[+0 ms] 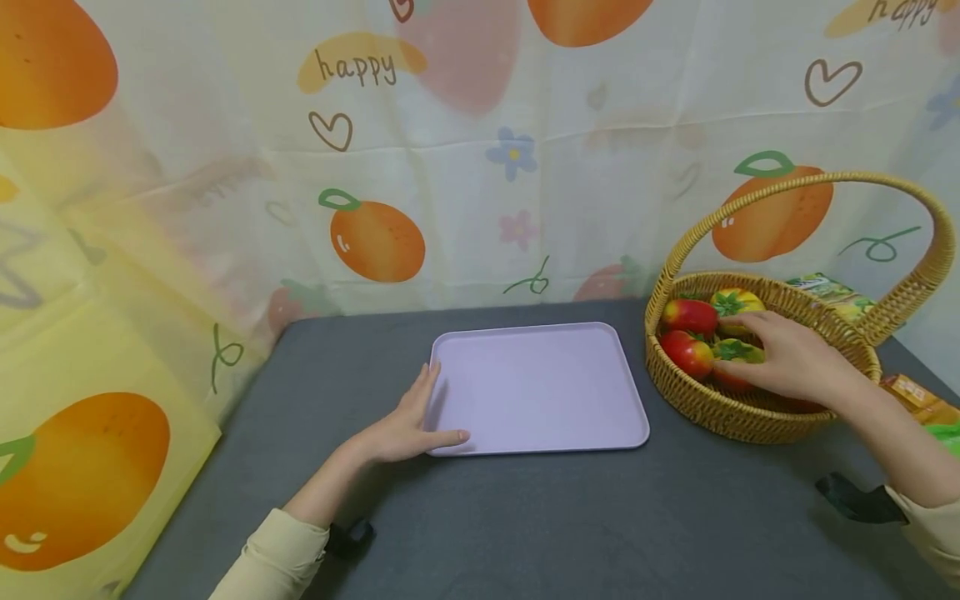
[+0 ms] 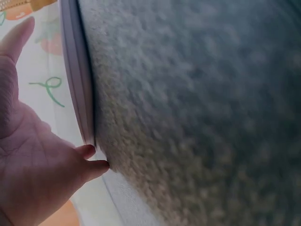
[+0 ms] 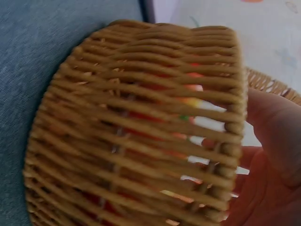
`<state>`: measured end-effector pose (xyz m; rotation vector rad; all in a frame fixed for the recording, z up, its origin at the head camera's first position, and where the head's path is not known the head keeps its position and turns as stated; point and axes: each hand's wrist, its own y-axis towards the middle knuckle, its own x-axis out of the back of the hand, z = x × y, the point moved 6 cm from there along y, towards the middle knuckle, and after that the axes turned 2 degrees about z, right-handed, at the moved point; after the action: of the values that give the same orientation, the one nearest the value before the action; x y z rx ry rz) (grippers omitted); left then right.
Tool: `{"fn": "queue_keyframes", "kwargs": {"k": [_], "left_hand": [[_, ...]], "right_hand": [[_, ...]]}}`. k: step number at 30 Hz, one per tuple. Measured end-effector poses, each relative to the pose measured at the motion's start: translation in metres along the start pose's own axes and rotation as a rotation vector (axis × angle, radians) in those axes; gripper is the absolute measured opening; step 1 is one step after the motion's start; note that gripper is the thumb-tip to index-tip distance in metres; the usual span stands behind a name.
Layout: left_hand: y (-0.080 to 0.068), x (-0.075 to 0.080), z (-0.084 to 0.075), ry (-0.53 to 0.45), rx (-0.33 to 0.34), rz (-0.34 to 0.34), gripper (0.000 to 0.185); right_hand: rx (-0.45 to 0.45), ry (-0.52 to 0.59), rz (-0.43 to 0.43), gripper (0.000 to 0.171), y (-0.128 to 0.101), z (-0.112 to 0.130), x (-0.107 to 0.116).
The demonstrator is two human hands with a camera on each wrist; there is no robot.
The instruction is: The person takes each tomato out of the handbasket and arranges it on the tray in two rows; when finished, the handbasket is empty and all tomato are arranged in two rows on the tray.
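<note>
Left hand [image 1: 408, 425] lies flat on the grey tabletop [image 1: 525, 517] at the near-left corner of the lilac tray [image 1: 540, 387]. Fingers straight and relaxed, running up along the tray's left edge; thumb extended along its near edge, tip touching the rim. It grips nothing. Left wrist view: open palm [image 2: 33, 160] beside the tray's edge [image 2: 77, 80], fingertips just at the rim where it meets the grey cloth.

Right hand [image 1: 787, 358] reaches down into the wicker basket [image 1: 720, 408], which stands on the tabletop just right of the tray — close to it, not touching as far as the head view shows. Fingers are spread over the fruit: they rest on a red-and-green piece [image 1: 738, 354], with the fingertips against a yellow one [image 1: 738, 302] behind it. Whether the fingers are actually closed round a fruit cannot be told; the hand hides its own underside. Two more red fruits [image 1: 688, 317] lie at the basket's left side, untouched.

Right wrist view: the basket's woven wall [image 3: 136, 132] fills the picture — red and yellow show through the gaps — and the palm [image 3: 270, 165] sits above the rim.

Packets [image 1: 832, 292] lie behind the basket, another orange one [image 1: 918, 398] to its right.
</note>
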<state>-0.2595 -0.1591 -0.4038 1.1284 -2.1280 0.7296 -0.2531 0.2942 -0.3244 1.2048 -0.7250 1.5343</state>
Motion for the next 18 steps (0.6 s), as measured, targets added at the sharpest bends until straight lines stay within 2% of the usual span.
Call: {"fn": "queue_keyframes", "kwargs": {"k": [8, 18], "left_hand": [[-0.002, -0.004, 0.004, 0.060, -0.004, 0.048, 0.115], [-0.003, -0.007, 0.010, 0.097, 0.010, 0.086, 0.115]], "right_hand": [[-0.024, -0.088, 0.055, 0.075, -0.001, -0.013, -0.010], [-0.090, -0.101, 0.100, 0.088, -0.003, -0.020, -0.019]]}}
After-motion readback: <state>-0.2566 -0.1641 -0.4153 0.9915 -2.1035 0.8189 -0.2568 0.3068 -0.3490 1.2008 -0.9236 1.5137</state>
